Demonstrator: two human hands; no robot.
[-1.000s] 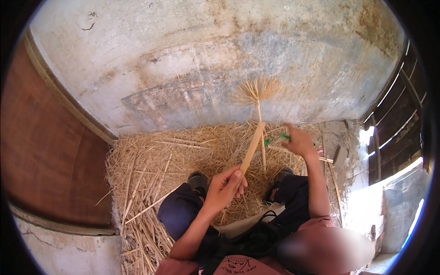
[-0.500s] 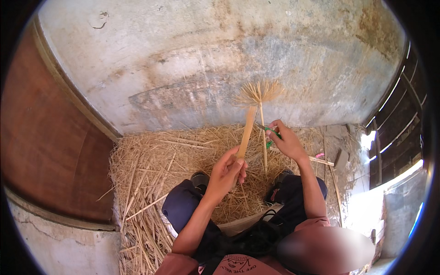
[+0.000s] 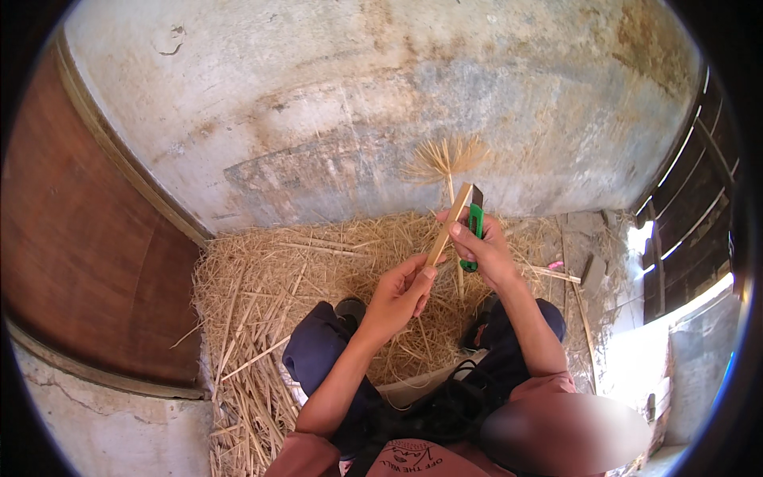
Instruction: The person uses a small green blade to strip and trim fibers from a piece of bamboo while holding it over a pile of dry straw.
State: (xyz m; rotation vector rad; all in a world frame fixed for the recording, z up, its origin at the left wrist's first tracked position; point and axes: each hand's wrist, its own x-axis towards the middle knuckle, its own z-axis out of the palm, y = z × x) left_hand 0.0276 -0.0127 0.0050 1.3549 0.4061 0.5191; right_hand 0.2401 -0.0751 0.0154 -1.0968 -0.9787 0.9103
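Note:
My left hand [image 3: 400, 296] is closed around the lower end of a flat, pale bamboo strip [image 3: 442, 242], which slants up to the right. A green utility knife [image 3: 475, 222] is gripped in my right hand [image 3: 492, 253], its dark blade pointing up beside the strip's top end. The right thumb and fingers also meet the strip's upper part. Behind my hands stands a thin stick with a fan of split, frayed ends [image 3: 447, 157] at its top, near the wall. My hands hide part of that stick.
Straw-like shavings [image 3: 318, 262] cover the floor, with long bamboo strips [image 3: 250, 397] piled at the left. My knees frame the work. A brown panel [image 3: 95, 238] stands left, a stained wall [image 3: 334, 111] ahead. A block [image 3: 593, 272] lies right.
The strip has turned from nearly upright to leaning right. My right hand has turned the knife so its blade points up, and its fingers now touch the strip.

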